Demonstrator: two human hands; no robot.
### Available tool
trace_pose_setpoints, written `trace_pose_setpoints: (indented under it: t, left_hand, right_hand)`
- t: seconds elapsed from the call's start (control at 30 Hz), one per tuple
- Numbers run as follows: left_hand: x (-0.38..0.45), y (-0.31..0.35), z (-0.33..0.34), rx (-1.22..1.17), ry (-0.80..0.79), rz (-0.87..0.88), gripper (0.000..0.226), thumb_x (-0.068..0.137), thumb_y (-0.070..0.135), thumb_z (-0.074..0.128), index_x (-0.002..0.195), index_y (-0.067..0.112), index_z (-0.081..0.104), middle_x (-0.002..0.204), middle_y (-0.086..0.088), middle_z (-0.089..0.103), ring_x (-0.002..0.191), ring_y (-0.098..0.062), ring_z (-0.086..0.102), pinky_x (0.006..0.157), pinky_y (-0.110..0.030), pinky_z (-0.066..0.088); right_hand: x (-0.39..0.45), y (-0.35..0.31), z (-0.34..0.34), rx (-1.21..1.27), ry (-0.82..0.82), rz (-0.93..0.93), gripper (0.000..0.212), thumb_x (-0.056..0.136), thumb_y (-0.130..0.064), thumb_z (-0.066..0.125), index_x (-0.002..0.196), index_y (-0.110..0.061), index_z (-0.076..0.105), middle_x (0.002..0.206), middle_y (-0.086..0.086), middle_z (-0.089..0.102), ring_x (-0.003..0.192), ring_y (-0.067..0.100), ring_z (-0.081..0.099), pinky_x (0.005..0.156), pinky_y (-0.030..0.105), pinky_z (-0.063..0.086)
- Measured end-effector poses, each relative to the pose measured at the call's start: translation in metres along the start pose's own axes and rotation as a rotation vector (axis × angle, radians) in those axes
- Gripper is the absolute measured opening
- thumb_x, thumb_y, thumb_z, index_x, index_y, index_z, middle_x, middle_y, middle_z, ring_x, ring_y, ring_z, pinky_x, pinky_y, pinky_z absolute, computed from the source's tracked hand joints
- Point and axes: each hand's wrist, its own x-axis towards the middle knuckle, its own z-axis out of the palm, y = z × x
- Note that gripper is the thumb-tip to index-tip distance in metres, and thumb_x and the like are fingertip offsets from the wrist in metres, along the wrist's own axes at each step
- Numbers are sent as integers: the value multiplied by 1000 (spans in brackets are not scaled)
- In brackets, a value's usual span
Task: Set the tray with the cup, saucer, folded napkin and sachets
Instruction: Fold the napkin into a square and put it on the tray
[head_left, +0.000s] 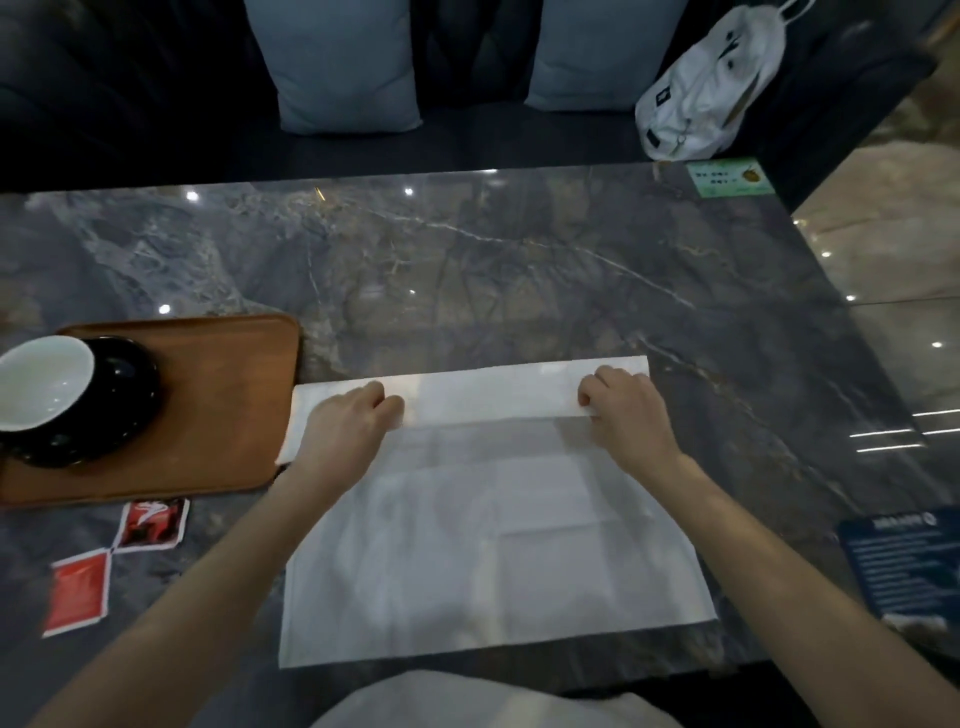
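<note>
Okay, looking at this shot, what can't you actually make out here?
Head view only:
- Cup: left side cut off by the frame edge.
- Saucer: largely hidden by the cup.
- Sachets: print too blurred to read.
- Napkin: far corners covered by the left hand and right hand.

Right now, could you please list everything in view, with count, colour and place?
napkin: one, white, table centre, far edge folded over
tray: one, brown wood, left
cup: one, white inside, tilted on the saucer
saucer: one, black, on the tray
sachets: two, red, table near the tray
table: one, grey marble
cushions: two, pale blue, far seat
bag: one, white, far right
left hand: grips fold
right hand: grips fold
</note>
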Motion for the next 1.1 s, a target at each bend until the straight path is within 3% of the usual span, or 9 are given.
trace_pose_setpoints:
  t: [0.13, 0.3, 0.37, 0.47, 0.6, 0.8, 1.0, 1.1]
  left_hand:
    - [-39, 16, 2, -16, 52, 74, 27, 58, -1, 53, 78, 7, 70, 50, -10, 48, 35, -26, 43, 42, -22, 18]
    - [-86, 38, 13, -21, -14, 152, 48, 40, -9, 82, 85, 4, 71, 52, -9, 56, 34, -23, 47, 36, -20, 36]
    - [-104, 47, 19, -53, -5, 199, 53, 38, -5, 85, 87, 5, 68, 55, -9, 58, 38, -24, 51, 39, -20, 39]
    - [-126, 59, 27, -109, 55, 267, 32, 63, 2, 61, 91, 11, 51, 58, -8, 59, 43, -24, 54, 43, -21, 40]
    - [-145, 68, 32, -67, 15, 319, 16, 67, 7, 46, 82, 13, 43, 59, -6, 55, 46, -23, 50, 53, -27, 28]
    - [-156, 70, 31, -32, -53, 380, 14, 68, 6, 45, 74, 15, 37, 58, -6, 51, 46, -24, 48, 56, -31, 21]
    - [-162, 73, 31, -5, -9, 485, 14, 70, 3, 44, 74, 15, 39, 61, -5, 53, 53, -22, 49, 60, -28, 27]
    - [-166, 73, 34, -1, 18, 522, 12, 73, 3, 45, 75, 14, 41, 63, -5, 54, 63, -21, 41, 62, -28, 29]
  right_hand:
    - [-49, -9, 4, 12, 24, -25, 38, 38, 14, 74, 63, -8, 57, 60, 8, 56, 47, 28, 50, 52, 26, 32]
    - [-106, -21, 13, 51, 33, -36, 29, 49, 13, 72, 65, -7, 58, 63, 10, 59, 52, 27, 53, 51, 27, 38]
    - [-124, -21, 19, 40, 45, -52, 17, 60, 9, 61, 66, -7, 58, 64, 10, 59, 54, 27, 54, 54, 28, 34]
    - [-145, -22, 25, 35, 78, -68, 16, 65, 0, 43, 66, -8, 57, 65, 9, 58, 56, 27, 54, 57, 27, 30]
    - [-160, -26, 25, 59, 114, -79, 20, 66, -3, 37, 62, -7, 56, 62, 9, 57, 53, 27, 52, 58, 28, 23]
    - [-180, -30, 30, 96, 183, -190, 26, 68, 8, 35, 59, -5, 55, 58, 9, 55, 53, 24, 47, 57, 27, 24]
    - [-198, -18, 38, -12, 193, -284, 22, 70, 12, 53, 62, -7, 56, 61, 9, 57, 56, 22, 47, 59, 27, 29]
    - [-204, -12, 37, -29, 232, -266, 27, 75, 14, 49, 60, -8, 56, 60, 8, 56, 58, 22, 45, 59, 28, 30]
